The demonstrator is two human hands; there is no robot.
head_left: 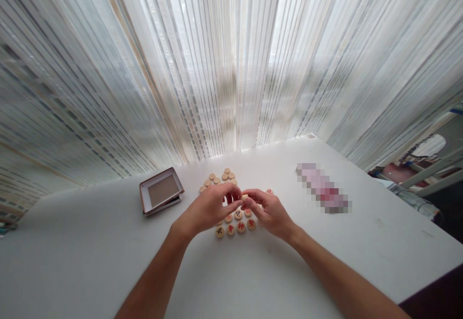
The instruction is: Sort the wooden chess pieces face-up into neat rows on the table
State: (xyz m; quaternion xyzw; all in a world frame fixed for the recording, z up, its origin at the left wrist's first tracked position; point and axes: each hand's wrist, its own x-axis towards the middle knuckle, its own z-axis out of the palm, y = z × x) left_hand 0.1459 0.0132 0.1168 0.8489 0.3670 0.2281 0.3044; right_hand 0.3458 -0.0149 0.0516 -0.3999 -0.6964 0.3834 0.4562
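Several round wooden pieces with red or black characters, such as the near-left black-marked piece (219, 232), lie in rows below my hands on the white table (108, 242). My right hand (269, 210) pinches a pale wooden piece (244, 197) between thumb and fingers. My left hand (213, 205) is beside it, its fingers curved and its thumb apart from them, with a gap between; nothing shows in its grasp. Behind my hands lie several plain-faced pieces (216, 180). A red-marked piece (269, 191) sits just beyond my right hand. My hands hide part of the rows.
An open box (161, 191) with a brown inside stands left of the pieces, on top of another box part. A pixelated pink object (323, 188) lies at the right. Striped curtains (231, 68) hang along the table's far edge. Clear plastic (415, 201) is beyond the right edge.
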